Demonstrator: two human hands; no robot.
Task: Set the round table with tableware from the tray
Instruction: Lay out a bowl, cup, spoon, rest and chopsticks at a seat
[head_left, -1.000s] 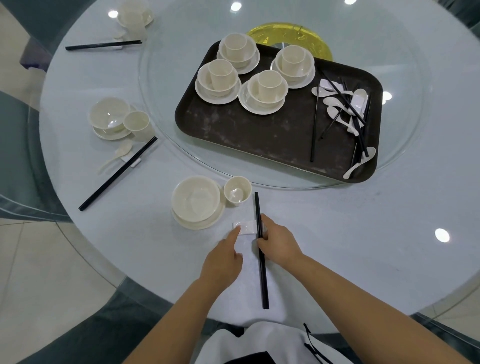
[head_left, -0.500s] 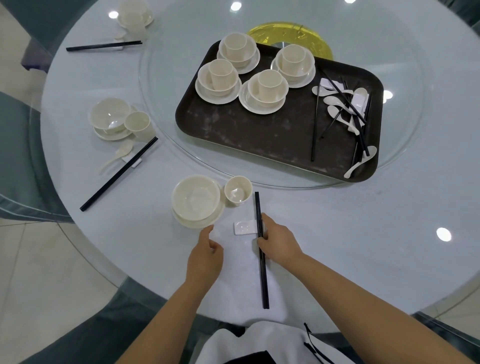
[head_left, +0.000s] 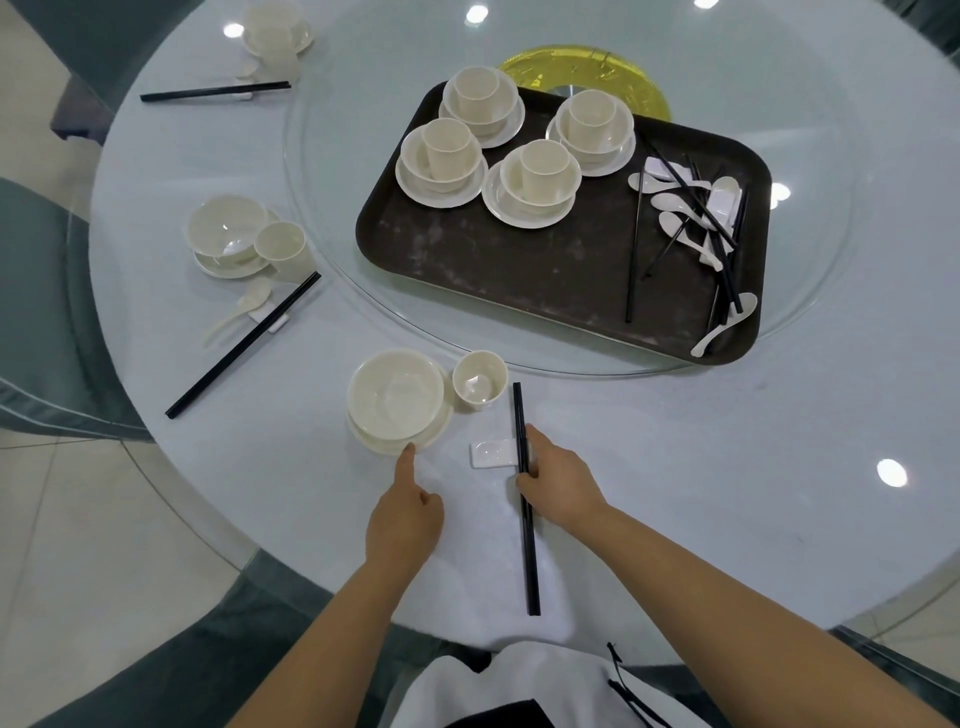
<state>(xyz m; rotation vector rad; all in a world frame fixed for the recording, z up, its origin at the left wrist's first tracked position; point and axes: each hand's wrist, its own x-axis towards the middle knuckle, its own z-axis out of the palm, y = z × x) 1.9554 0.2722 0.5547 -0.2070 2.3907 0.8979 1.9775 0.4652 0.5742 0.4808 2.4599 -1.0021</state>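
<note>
the table spreads out under both hands. the tray lies well beyond them on the glass turntable, holding four stacked cup sets, loose spoons and chopsticks. just ahead of the left hand sits the bowl on its plate; the outstretched forefinger touches the plate's near rim, the other fingers curled and holding nothing. the cup stands beyond, between the hands. the right hand pinches the chopsticks, which cross the rest just left of it. the hands are apart.
</note>
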